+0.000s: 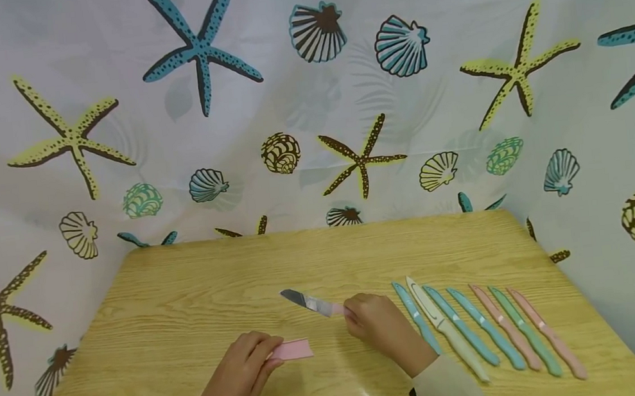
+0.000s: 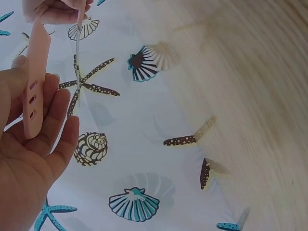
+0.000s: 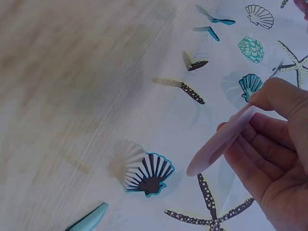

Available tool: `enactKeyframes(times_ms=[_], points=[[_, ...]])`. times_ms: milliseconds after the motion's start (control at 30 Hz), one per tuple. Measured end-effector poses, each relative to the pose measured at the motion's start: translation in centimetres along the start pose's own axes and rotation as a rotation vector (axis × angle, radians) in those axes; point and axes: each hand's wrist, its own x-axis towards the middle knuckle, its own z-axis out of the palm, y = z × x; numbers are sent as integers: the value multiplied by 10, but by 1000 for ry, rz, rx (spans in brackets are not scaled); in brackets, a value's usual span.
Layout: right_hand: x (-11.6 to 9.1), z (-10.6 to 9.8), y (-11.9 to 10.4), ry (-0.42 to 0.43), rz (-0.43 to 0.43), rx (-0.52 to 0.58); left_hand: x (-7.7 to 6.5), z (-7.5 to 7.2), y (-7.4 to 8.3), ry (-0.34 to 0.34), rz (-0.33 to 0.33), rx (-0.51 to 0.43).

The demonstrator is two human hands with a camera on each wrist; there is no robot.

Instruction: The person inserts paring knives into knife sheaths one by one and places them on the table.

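Note:
My left hand pinches a pink knife sheath between thumb and fingers, a little left of the middle of the table. Three small slots show along the sheath in the left wrist view. To the right, my right hand grips a knife by its pink handle. The bare metal blade points up and left, toward the far side. Blade and sheath are apart, with the blade higher in the head view. Part of the handle is hidden under the right fingers.
On the wooden table, several sheathed knives lie in a slanted row at the right: blue, a cream knife, a green knife and a pink knife at the end. A shell-and-starfish cloth hangs behind and around the table.

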Motion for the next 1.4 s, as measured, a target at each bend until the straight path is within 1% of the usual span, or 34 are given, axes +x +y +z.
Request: enactKeyframes(times_ms=[167, 367, 600, 667, 800, 900, 1133, 1400], points=[[-20, -5, -2, 53, 8, 5, -1, 2, 0, 2, -5, -7], [-43, -12, -4, 102, -15, 11, -2, 5, 1, 21, 8, -2], [-65, -20, -12, 109, 40, 92, -1, 5, 2, 25, 5, -1], [-70, -21, -14, 123, 38, 106, 0, 5, 3, 23, 4, 1], [-78, -23, -17, 162, 14, 115, 1, 5, 3, 30, 14, -2], [-82, -25, -18, 179, 1, 100, 2, 6, 4, 46, 34, -12], [-89, -28, -19, 182, -3, 88, 6, 7, 6, 70, 57, -34], [-94, -29, -16, 170, -6, 50, 10, 8, 8, 61, 53, -33]])
